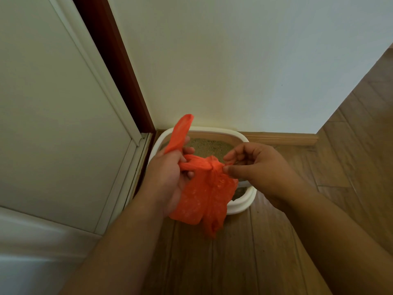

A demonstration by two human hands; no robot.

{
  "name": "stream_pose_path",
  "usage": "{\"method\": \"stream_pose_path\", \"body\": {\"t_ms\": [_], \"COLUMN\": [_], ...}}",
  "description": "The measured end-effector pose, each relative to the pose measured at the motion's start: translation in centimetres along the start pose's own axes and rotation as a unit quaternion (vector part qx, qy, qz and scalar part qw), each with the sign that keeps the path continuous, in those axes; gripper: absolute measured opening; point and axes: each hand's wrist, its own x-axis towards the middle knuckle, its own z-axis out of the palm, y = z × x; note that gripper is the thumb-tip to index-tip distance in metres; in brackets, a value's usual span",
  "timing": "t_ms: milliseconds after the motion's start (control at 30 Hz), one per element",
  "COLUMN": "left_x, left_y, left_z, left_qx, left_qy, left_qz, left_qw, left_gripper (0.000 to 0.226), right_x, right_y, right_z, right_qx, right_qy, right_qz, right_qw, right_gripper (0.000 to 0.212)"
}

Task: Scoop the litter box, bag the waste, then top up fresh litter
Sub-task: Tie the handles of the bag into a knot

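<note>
The head view holds two hands, one orange bag, one litter box and one door.

The orange plastic bag (200,196) hangs in the air between the two hands, above the near edge of the litter box and the wooden floor (265,248). Its neck is twisted into one knot (213,165) near the middle of the frame, and the body of the bag sags below it, crumpled, with a ragged tail pointing down toward the floor.

The left hand (170,177) has its fingers curled round one stretched handle strip of the bag, on the left of the knot. A second strip, one orange handle loop (180,133), sticks up out of this fist toward the far wall.

The right hand (253,165) pinches the bag just right of the knot, thumb and forefinger closed on a small fold of plastic, the other fingers loosely bent above it.

The one white litter box (242,204) sits on the floor in the far corner, against the white wall (212,60) and beside the white door (53,103) on the left. Sandy brown litter (208,145) fills it, seen past the hands. A wooden skirting board (287,138) runs along the wall to the right of the box.
</note>
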Motion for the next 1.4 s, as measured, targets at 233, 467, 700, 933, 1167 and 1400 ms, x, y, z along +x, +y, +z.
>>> {"method": "stream_pose_path", "body": {"t_ms": [233, 467, 700, 933, 1167, 1400], "left_x": [0.6, 0.8, 0.3, -1.0, 0.4, -0.8], "left_y": [-0.2, 0.0, 0.0, 0.0, -0.6, -0.8], "left_z": [-0.1, -0.9, 0.1, 1.2, -1.7, -1.9], "left_qx": [-0.017, -0.014, -0.085, -0.091, 0.26, 0.551], "left_qy": [0.07, 0.092, 0.04, -0.048, 0.058, -0.064], "left_qz": [0.016, 0.006, -0.054, -0.064, 0.177, 0.43], "left_qw": [0.997, 0.996, 0.994, 0.993, 0.948, 0.712], "left_gripper": [0.044, 0.043, 0.041, 0.033, 0.107, 0.091], "right_x": [-0.3, -0.2, -0.7, -0.8, -0.3, -0.3], "right_y": [0.1, 0.2, 0.0, 1.3, 0.5, -0.7], "right_z": [0.1, -0.4, 0.5, 3.3, 1.7, 1.1], "right_qx": [-0.082, -0.133, -0.115, -0.279, -0.17, -0.085], "right_qy": [0.001, 0.017, -0.027, -0.073, -0.011, 0.047], "right_qz": [0.003, -0.009, -0.023, -0.122, -0.07, -0.078], "right_qw": [0.997, 0.991, 0.993, 0.95, 0.983, 0.992], "right_gripper": [0.022, 0.022, 0.017, 0.023, 0.034, 0.062]}}
